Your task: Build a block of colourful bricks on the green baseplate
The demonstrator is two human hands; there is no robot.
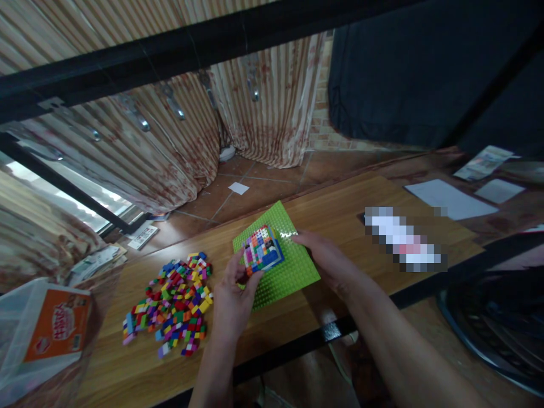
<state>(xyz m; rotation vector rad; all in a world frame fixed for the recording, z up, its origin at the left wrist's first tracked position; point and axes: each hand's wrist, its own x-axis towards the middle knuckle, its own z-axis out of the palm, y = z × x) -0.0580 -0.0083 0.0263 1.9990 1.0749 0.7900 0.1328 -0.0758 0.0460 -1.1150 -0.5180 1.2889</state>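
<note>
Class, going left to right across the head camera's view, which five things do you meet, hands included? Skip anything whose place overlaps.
Plastic bin with an orange label → pile of loose bricks → left hand → right hand → large white sheet.

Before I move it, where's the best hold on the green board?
Probably the near edge toward its right corner, coming from the wearer's side. The green board looks thin and that stretch is bare, so pinch it top and bottom. The brick stack and left grip crowd its left side. Clearance underneath: can't tell.
</note>
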